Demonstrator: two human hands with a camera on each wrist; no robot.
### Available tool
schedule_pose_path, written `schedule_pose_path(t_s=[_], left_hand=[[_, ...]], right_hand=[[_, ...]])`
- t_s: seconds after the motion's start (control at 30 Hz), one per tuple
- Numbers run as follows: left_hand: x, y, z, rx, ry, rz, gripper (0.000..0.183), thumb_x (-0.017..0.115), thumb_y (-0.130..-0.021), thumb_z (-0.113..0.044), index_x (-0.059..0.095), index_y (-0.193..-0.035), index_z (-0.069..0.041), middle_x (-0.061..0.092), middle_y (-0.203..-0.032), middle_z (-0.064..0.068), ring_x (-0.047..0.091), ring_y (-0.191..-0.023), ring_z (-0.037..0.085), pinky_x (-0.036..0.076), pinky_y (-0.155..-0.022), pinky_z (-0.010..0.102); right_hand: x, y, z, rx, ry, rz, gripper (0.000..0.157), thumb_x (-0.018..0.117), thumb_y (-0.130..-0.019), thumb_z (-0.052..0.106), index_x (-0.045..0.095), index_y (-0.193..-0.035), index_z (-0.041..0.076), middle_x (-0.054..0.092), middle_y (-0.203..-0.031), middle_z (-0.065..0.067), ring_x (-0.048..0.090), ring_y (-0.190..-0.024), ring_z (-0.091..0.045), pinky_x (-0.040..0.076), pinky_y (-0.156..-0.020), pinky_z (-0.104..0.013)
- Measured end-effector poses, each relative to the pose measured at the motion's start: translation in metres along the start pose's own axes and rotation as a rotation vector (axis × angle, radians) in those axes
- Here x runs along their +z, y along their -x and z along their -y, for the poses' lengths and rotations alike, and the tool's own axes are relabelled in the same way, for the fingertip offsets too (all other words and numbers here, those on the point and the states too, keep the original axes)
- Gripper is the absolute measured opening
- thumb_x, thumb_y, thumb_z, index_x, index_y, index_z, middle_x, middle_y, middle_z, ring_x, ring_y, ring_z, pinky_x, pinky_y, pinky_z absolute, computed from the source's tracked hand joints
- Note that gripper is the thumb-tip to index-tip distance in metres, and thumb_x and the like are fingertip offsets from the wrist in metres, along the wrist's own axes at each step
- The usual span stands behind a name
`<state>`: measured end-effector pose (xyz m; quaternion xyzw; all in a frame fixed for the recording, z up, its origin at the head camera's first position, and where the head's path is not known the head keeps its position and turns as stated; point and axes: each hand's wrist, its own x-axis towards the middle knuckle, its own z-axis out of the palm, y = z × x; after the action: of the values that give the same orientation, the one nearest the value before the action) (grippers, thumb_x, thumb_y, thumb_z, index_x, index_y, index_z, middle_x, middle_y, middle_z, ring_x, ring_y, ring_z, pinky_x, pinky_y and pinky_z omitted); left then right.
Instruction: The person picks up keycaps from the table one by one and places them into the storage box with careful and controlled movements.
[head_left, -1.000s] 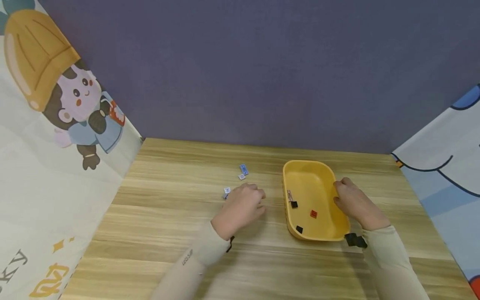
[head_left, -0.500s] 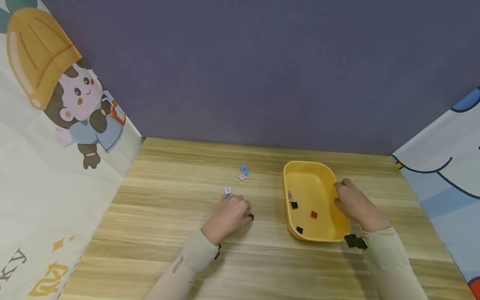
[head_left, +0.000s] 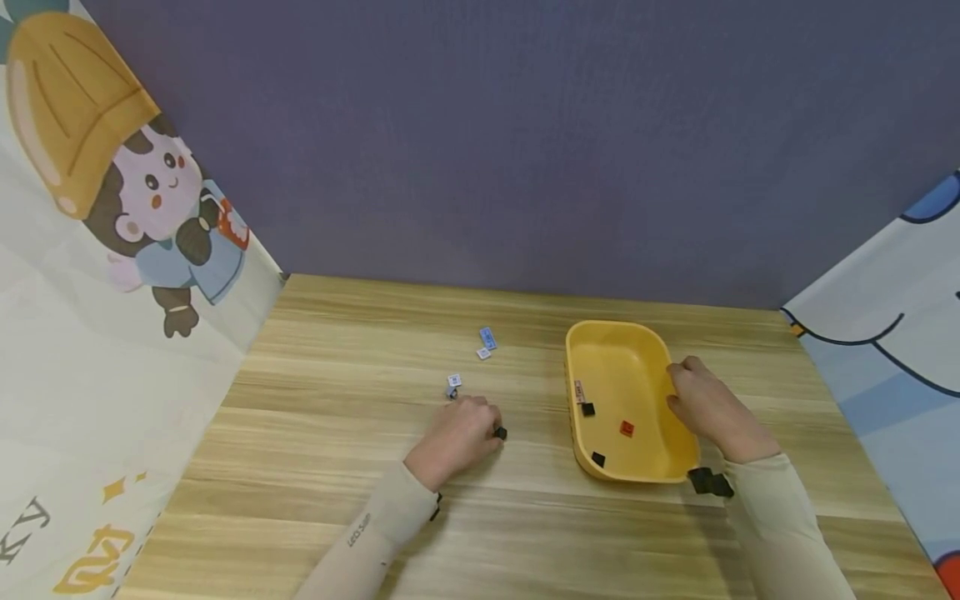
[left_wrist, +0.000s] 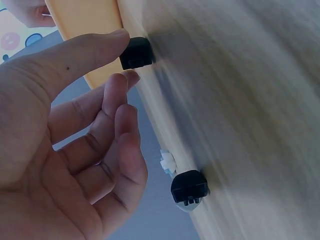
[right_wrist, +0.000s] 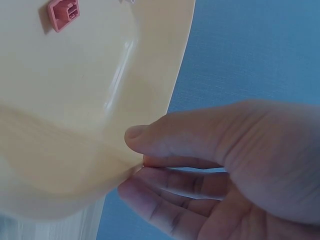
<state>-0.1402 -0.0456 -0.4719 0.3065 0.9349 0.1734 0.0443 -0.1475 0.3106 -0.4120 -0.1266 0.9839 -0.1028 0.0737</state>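
In the head view my left hand (head_left: 456,437) is low over the wooden table, left of a yellow basket (head_left: 633,481). Its thumb and forefinger pinch a small black keycap (left_wrist: 136,53), seen close up in the left wrist view; the other fingers curl loosely. My right hand (head_left: 712,408) grips the basket's right rim, thumb inside and fingers outside in the right wrist view. Inside the basket lie a red keycap (head_left: 627,428), two black keycaps, one of them (head_left: 598,459) near the front, and a pale printed piece (head_left: 579,392) by the left wall.
Just beyond my left hand lie a white keycap (head_left: 454,380) and a darker one (head_left: 452,392). Farther back are a long blue keycap (head_left: 488,337) and another white keycap (head_left: 483,353). A dark wall panel (head_left: 525,167) closes off the table's back.
My left hand has drawn back toward the near left, and a black keycap now shows at its fingertips. The right hand and the basket have stayed in place.
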Motion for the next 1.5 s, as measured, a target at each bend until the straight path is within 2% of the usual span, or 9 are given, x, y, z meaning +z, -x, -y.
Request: schedule_pose_path(t_s=[0.37,0.77,0.93,1.1,1.3,1.5], left_hand=[[0.0,0.0,0.001,-0.006,0.022,-0.014,0.011,0.08,-0.085,-0.022,0.076,-0.088,-0.013,0.064,-0.079,-0.004,0.058,-0.072,0.01,0.05,-0.063,0.026],[-0.009,-0.009,-0.01,-0.008,0.064,-0.052,0.019,0.078,-0.088,-0.028,0.077,-0.101,-0.015,0.068,-0.09,-0.004,0.061,-0.079,0.009,0.052,-0.07,0.025],[-0.02,-0.021,-0.024,0.018,0.058,-0.061,0.022,0.077,-0.088,-0.031,0.077,-0.104,-0.016,0.067,-0.089,-0.005,0.06,-0.078,0.008,0.051,-0.066,0.023],[-0.03,-0.039,-0.046,0.082,0.066,-0.053,0.017,0.076,-0.09,-0.031,0.077,-0.1,-0.017,0.064,-0.087,-0.008,0.057,-0.078,0.007,0.048,-0.064,0.021],[-0.033,-0.062,-0.076,0.176,0.049,-0.032,0.017,0.073,-0.093,-0.033,0.076,-0.099,-0.017,0.063,-0.087,-0.008,0.053,-0.075,0.005,0.044,-0.062,0.02],[-0.031,-0.074,-0.096,0.228,-0.002,-0.042,0.016,0.073,-0.092,-0.036,0.075,-0.097,-0.021,0.057,-0.082,-0.011,0.049,-0.071,0.004,0.04,-0.055,0.018]], right_hand=[[0.0,0.001,0.0,-0.016,0.002,-0.01,0.028,0.066,-0.087,-0.009,0.054,-0.109,-0.021,0.048,-0.095,-0.03,0.052,-0.074,-0.03,0.051,-0.061,-0.04],[-0.001,-0.001,0.0,0.0,-0.009,0.006,0.029,0.066,-0.087,-0.009,0.053,-0.11,-0.021,0.048,-0.097,-0.031,0.053,-0.075,-0.031,0.051,-0.061,-0.041],[-0.001,-0.001,0.0,0.004,-0.01,0.008,0.029,0.065,-0.087,-0.009,0.054,-0.111,-0.021,0.048,-0.098,-0.032,0.054,-0.076,-0.032,0.052,-0.062,-0.042],[0.0,0.0,0.0,0.018,-0.014,0.014,0.032,0.065,-0.087,-0.009,0.053,-0.113,-0.022,0.048,-0.101,-0.033,0.056,-0.079,-0.035,0.053,-0.065,-0.044],[0.001,0.0,-0.002,0.008,-0.007,-0.004,0.031,0.066,-0.087,-0.009,0.053,-0.112,-0.021,0.048,-0.1,-0.033,0.056,-0.08,-0.035,0.053,-0.065,-0.045],[0.001,0.0,-0.002,-0.007,0.006,-0.018,0.029,0.067,-0.086,-0.009,0.054,-0.11,-0.021,0.048,-0.099,-0.032,0.055,-0.078,-0.034,0.052,-0.064,-0.044]])
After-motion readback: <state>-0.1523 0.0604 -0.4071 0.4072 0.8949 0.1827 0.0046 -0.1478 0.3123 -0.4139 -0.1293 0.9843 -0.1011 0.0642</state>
